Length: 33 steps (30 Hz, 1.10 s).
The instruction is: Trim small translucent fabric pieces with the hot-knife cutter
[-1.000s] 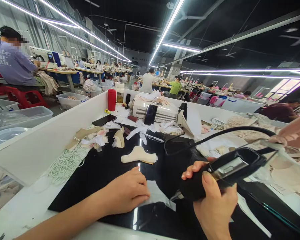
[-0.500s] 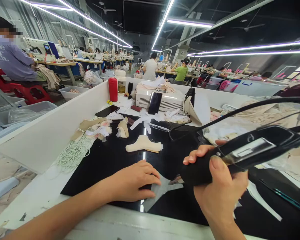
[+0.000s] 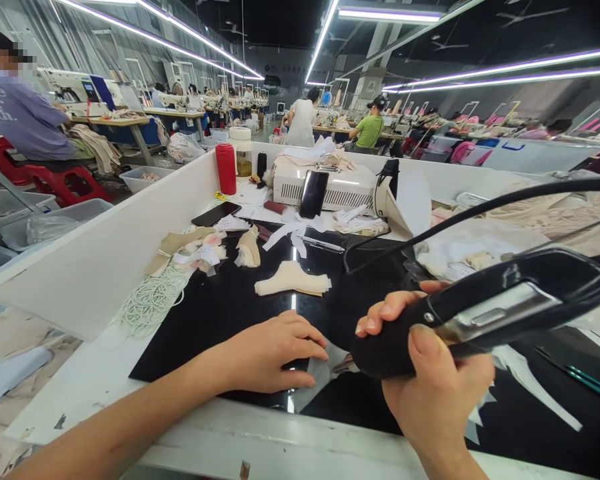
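My right hand (image 3: 437, 390) is closed round the handle of a black corded hand tool (image 3: 485, 307), held tilted above the glossy black work surface (image 3: 220, 313). Its cable (image 3: 460, 217) loops away toward the back. My left hand (image 3: 273, 350) rests on the surface with fingers curled down onto a thin pale fabric piece (image 3: 317, 377) lying just left of the tool's tip. A stack of beige cut fabric pieces (image 3: 293, 280) lies a little farther back on the black surface.
White partition walls (image 3: 105, 260) ring the bench. On it lie a coil of white cord (image 3: 150, 300), fabric scraps (image 3: 200, 253), a phone (image 3: 215, 214), a red bottle (image 3: 225, 168) and a white machine (image 3: 330, 187). Other people sit sewing at the left and far back.
The view has tipped down a little. My left hand slid slightly right along the pale fabric piece toward the tool's tip. My right hand keeps its grip on the tool.
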Each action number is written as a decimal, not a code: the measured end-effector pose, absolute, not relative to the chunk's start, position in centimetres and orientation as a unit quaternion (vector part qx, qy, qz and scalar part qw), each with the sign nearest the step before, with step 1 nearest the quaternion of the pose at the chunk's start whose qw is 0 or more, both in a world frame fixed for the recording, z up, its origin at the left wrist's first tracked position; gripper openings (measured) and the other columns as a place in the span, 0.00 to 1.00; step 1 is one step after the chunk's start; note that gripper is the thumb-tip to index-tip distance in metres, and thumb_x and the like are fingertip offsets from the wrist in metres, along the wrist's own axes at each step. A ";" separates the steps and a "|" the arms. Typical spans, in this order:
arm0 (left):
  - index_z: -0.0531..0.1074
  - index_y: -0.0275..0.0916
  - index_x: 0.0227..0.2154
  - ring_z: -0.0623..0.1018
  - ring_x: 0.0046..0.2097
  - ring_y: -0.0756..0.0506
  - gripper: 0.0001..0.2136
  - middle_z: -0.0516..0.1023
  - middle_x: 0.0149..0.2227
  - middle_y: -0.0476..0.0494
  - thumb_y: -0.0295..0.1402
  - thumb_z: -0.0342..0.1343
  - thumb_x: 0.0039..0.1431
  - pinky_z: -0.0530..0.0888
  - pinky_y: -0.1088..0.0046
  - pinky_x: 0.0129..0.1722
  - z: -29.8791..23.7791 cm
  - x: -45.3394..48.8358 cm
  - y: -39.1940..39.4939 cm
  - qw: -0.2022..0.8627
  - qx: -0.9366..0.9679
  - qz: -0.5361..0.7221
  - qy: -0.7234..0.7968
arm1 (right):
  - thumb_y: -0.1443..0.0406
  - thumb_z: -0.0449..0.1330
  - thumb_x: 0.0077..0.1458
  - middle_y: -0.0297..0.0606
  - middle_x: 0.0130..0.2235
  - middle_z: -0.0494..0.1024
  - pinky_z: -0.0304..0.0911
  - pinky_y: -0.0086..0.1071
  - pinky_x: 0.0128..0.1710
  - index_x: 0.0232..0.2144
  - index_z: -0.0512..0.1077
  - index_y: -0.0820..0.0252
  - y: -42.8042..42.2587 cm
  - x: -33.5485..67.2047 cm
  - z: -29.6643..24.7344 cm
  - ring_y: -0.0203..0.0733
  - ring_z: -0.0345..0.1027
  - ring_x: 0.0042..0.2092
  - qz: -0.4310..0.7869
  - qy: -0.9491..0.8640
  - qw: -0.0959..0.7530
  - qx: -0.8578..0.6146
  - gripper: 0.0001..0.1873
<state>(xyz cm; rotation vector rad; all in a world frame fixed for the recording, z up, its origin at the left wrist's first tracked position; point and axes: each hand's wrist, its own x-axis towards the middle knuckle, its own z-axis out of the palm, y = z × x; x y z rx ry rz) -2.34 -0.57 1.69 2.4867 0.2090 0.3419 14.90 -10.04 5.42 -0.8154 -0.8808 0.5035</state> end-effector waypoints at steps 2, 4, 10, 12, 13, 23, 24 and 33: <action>0.77 0.40 0.54 0.74 0.59 0.37 0.18 0.78 0.58 0.40 0.32 0.67 0.61 0.64 0.56 0.67 1.7 -2.4 -0.5 0.304 0.941 0.128 0.079 | 0.60 0.72 0.55 0.29 0.32 0.77 0.72 0.35 0.29 0.47 0.72 0.51 -10.2 15.0 5.4 0.38 0.72 0.29 0.237 -0.411 0.794 -0.380 0.19; 0.76 0.40 0.54 0.73 0.60 0.37 0.19 0.77 0.58 0.38 0.33 0.68 0.61 0.63 0.55 0.67 1.7 -2.4 -0.5 0.302 0.941 0.129 0.082 | 0.59 0.72 0.56 0.29 0.32 0.76 0.72 0.35 0.29 0.47 0.72 0.51 -10.2 15.0 5.4 0.38 0.72 0.29 0.236 -0.412 0.794 -0.380 0.19; 0.74 0.45 0.59 0.71 0.64 0.35 0.24 0.75 0.62 0.40 0.37 0.69 0.60 0.55 0.46 0.70 1.3 -2.7 -0.6 0.312 0.938 0.113 0.098 | 0.59 0.71 0.56 0.28 0.32 0.76 0.72 0.36 0.30 0.48 0.72 0.50 -9.9 14.9 5.4 0.38 0.71 0.29 0.227 -0.413 0.793 -0.387 0.19; 0.73 0.45 0.60 0.70 0.65 0.34 0.26 0.75 0.62 0.40 0.40 0.69 0.59 0.55 0.45 0.70 1.1 -2.8 -0.7 0.312 0.939 0.109 0.099 | 0.60 0.71 0.56 0.28 0.32 0.76 0.72 0.36 0.30 0.48 0.72 0.50 -9.9 14.9 5.5 0.38 0.71 0.29 0.224 -0.412 0.795 -0.385 0.19; 0.73 0.46 0.60 0.69 0.65 0.34 0.26 0.74 0.63 0.40 0.41 0.69 0.60 0.55 0.45 0.70 1.1 -2.9 -0.7 0.310 0.940 0.106 0.100 | 0.60 0.71 0.56 0.28 0.32 0.75 0.72 0.36 0.30 0.48 0.72 0.51 -9.9 14.9 5.5 0.38 0.71 0.29 0.223 -0.411 0.796 -0.385 0.19; 0.72 0.50 0.62 0.67 0.67 0.32 0.28 0.69 0.67 0.43 0.43 0.69 0.60 0.54 0.42 0.70 1.8 -2.8 -0.8 0.279 0.953 0.068 0.095 | 0.60 0.71 0.57 0.29 0.33 0.75 0.72 0.36 0.31 0.49 0.71 0.50 -10.2 14.8 5.3 0.39 0.71 0.30 0.229 -0.425 0.786 -0.386 0.19; 0.71 0.50 0.62 0.67 0.67 0.32 0.28 0.69 0.67 0.43 0.44 0.68 0.60 0.53 0.41 0.70 1.8 -2.9 -0.8 0.279 0.953 0.068 0.094 | 0.59 0.71 0.57 0.29 0.33 0.75 0.73 0.36 0.30 0.48 0.71 0.50 -10.3 14.9 5.3 0.39 0.71 0.30 0.228 -0.424 0.788 -0.384 0.19; 0.72 0.50 0.62 0.66 0.67 0.31 0.26 0.70 0.67 0.44 0.45 0.64 0.63 0.53 0.41 0.70 1.6 -3.0 -0.8 0.277 0.954 0.072 0.096 | 0.59 0.72 0.55 0.30 0.32 0.76 0.73 0.35 0.28 0.48 0.72 0.52 -10.8 15.3 5.6 0.39 0.71 0.29 0.222 -0.415 0.795 -0.383 0.20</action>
